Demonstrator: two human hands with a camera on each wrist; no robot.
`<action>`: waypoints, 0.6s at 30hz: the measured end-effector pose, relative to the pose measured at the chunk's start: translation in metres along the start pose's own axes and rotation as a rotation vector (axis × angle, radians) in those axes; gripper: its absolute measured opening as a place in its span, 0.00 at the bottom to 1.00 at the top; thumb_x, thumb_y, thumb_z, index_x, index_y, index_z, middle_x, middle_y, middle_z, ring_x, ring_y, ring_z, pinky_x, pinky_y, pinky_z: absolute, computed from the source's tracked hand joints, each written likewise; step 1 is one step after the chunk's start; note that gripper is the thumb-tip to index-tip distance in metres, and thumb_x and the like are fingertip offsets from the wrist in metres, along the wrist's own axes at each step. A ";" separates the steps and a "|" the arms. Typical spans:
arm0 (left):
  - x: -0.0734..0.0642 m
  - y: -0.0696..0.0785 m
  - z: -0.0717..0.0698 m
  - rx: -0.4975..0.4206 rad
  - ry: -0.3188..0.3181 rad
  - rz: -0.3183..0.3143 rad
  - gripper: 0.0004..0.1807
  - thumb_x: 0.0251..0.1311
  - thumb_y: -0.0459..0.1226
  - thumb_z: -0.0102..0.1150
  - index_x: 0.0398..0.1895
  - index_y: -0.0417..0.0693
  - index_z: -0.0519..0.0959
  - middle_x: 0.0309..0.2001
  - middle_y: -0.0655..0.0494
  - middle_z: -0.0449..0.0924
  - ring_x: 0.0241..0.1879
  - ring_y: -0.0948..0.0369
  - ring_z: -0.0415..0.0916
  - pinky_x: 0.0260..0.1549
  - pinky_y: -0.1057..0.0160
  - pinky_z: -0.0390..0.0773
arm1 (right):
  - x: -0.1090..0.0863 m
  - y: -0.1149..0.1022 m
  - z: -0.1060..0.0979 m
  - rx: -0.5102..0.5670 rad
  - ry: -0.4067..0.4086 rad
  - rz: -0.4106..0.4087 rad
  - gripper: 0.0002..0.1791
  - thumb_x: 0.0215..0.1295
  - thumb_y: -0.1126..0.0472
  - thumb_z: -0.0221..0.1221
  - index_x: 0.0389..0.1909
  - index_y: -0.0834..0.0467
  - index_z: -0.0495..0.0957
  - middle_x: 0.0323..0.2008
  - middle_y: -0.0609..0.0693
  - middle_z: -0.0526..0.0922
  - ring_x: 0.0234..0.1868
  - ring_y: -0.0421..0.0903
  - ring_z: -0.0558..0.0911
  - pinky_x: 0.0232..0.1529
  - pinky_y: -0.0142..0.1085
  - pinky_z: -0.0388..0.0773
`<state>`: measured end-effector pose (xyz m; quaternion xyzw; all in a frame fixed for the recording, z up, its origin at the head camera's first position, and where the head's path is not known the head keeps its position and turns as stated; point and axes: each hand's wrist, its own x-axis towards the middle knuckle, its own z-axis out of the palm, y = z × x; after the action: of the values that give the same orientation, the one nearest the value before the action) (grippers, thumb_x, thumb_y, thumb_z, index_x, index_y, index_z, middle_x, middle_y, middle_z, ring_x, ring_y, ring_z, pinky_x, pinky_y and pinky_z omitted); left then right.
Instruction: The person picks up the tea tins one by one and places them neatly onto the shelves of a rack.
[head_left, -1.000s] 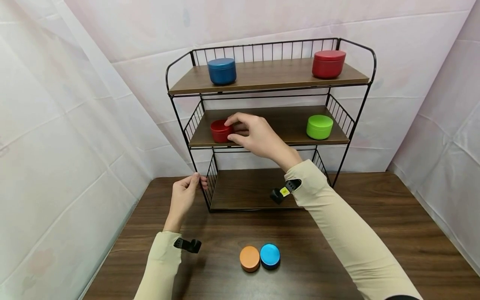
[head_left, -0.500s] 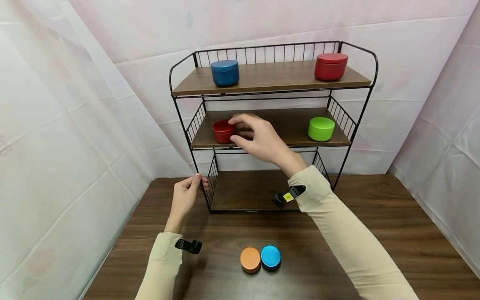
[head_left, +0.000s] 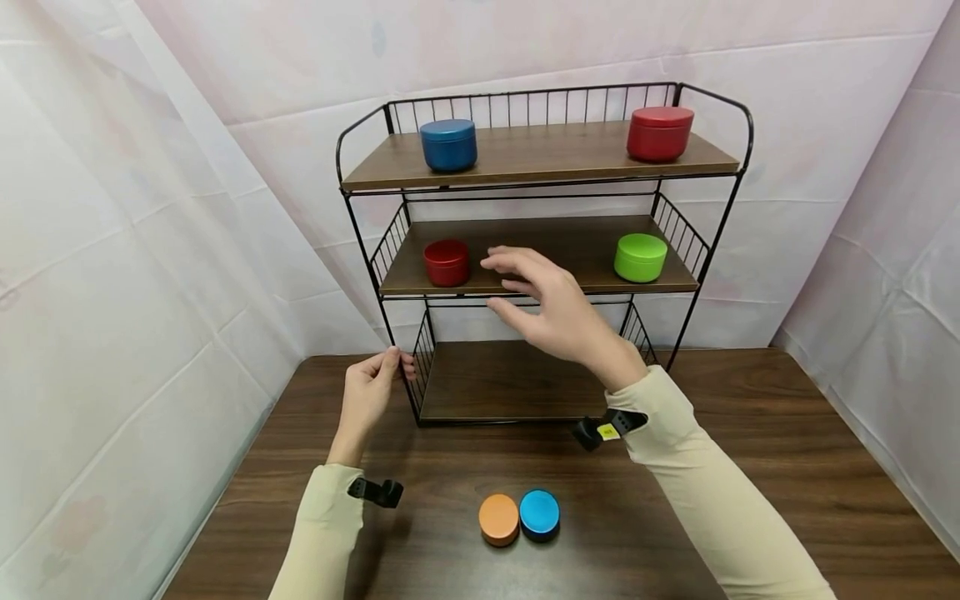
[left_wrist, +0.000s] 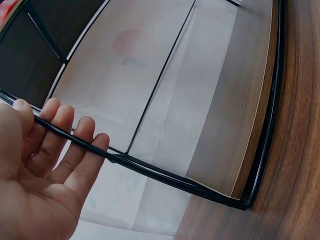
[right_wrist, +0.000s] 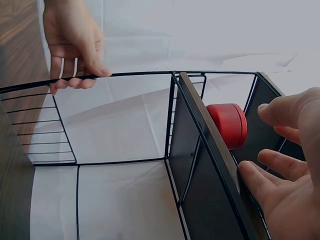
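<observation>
Back from the dark red tin [head_left: 446,265] comes the right hand [head_left: 551,304], lower and further right in the frame than half a second ago, when its fingertips are right at the tin's side. From my remote seat I see its thumb and fingers well parted, loosely bent, with nothing between them. I see the tin standing upright and unsupported on the middle shelf [head_left: 540,233], left of the frame's centre.

Lower down and further left, the left hand [head_left: 367,396] has its thumb and fingers round the front upright [left_wrist: 180,184] of the black rack [head_left: 555,152]; I take that as steadying it.

As far as I can judge, placing the dark red tin is done. Three more tins stand on the rack: a blue tin [head_left: 448,147] at upper left of centre, a second red tin [head_left: 660,135] at upper right, and a green tin [head_left: 640,258] below that one. Off the rack, on the counter [head_left: 435,467] at lower centre, I have an orange tin [head_left: 498,519] and a light blue tin [head_left: 539,514] side by side, neither in a hand. If they belong up there too, I reckon four of six are placed and these two remain
</observation>
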<state>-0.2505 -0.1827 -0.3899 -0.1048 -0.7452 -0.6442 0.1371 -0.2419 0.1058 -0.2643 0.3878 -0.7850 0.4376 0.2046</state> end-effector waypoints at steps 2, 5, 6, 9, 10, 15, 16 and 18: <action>0.000 0.001 0.000 0.011 0.002 0.004 0.18 0.72 0.38 0.49 0.36 0.29 0.82 0.29 0.54 0.85 0.30 0.62 0.83 0.45 0.43 0.82 | -0.008 -0.001 -0.002 -0.041 0.003 -0.043 0.24 0.64 0.60 0.62 0.61 0.56 0.73 0.66 0.48 0.70 0.65 0.41 0.70 0.59 0.36 0.79; -0.001 0.001 0.000 0.011 0.001 0.005 0.19 0.72 0.37 0.48 0.38 0.25 0.81 0.32 0.43 0.85 0.30 0.62 0.83 0.45 0.42 0.82 | -0.020 -0.002 -0.002 -0.081 0.006 -0.093 0.24 0.64 0.60 0.63 0.61 0.55 0.73 0.65 0.51 0.71 0.65 0.43 0.71 0.58 0.38 0.80; -0.001 0.001 0.000 0.010 0.001 0.005 0.19 0.72 0.37 0.48 0.38 0.24 0.80 0.33 0.38 0.84 0.30 0.62 0.83 0.45 0.42 0.81 | -0.025 -0.002 -0.001 -0.084 0.005 -0.104 0.24 0.64 0.61 0.63 0.61 0.55 0.73 0.65 0.52 0.71 0.64 0.44 0.72 0.57 0.38 0.80; -0.001 0.002 0.000 0.001 0.002 0.000 0.19 0.72 0.36 0.48 0.39 0.23 0.80 0.36 0.30 0.82 0.29 0.62 0.83 0.45 0.41 0.81 | -0.040 0.000 0.001 -0.080 -0.002 -0.122 0.26 0.62 0.63 0.64 0.62 0.56 0.72 0.65 0.53 0.71 0.62 0.45 0.74 0.58 0.37 0.80; -0.001 0.002 0.000 0.004 0.002 -0.004 0.19 0.72 0.36 0.48 0.38 0.24 0.80 0.35 0.34 0.83 0.30 0.62 0.83 0.45 0.41 0.81 | -0.045 0.000 0.002 -0.075 -0.004 -0.126 0.26 0.62 0.63 0.64 0.62 0.56 0.72 0.65 0.52 0.71 0.62 0.45 0.74 0.59 0.37 0.79; -0.001 0.001 0.000 0.010 0.003 -0.019 0.19 0.72 0.38 0.48 0.37 0.26 0.81 0.30 0.50 0.85 0.31 0.59 0.84 0.45 0.44 0.82 | -0.075 0.007 0.008 -0.087 -0.009 -0.139 0.28 0.59 0.64 0.65 0.62 0.57 0.72 0.66 0.50 0.70 0.62 0.45 0.74 0.59 0.37 0.78; 0.000 0.001 0.000 0.009 0.001 -0.019 0.19 0.72 0.38 0.48 0.37 0.27 0.81 0.30 0.48 0.85 0.31 0.57 0.84 0.45 0.45 0.83 | -0.081 0.009 0.009 -0.098 -0.012 -0.137 0.28 0.59 0.63 0.65 0.62 0.56 0.72 0.66 0.50 0.70 0.62 0.45 0.74 0.59 0.37 0.78; 0.001 0.000 0.000 0.007 -0.003 -0.020 0.19 0.72 0.38 0.48 0.37 0.29 0.82 0.33 0.39 0.84 0.33 0.50 0.84 0.44 0.48 0.84 | -0.094 0.012 0.012 -0.123 -0.020 -0.128 0.29 0.59 0.63 0.65 0.63 0.55 0.71 0.66 0.50 0.69 0.63 0.45 0.74 0.60 0.37 0.78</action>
<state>-0.2512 -0.1829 -0.3891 -0.0982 -0.7488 -0.6425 0.1299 -0.1937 0.1400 -0.3392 0.4284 -0.7859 0.3708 0.2477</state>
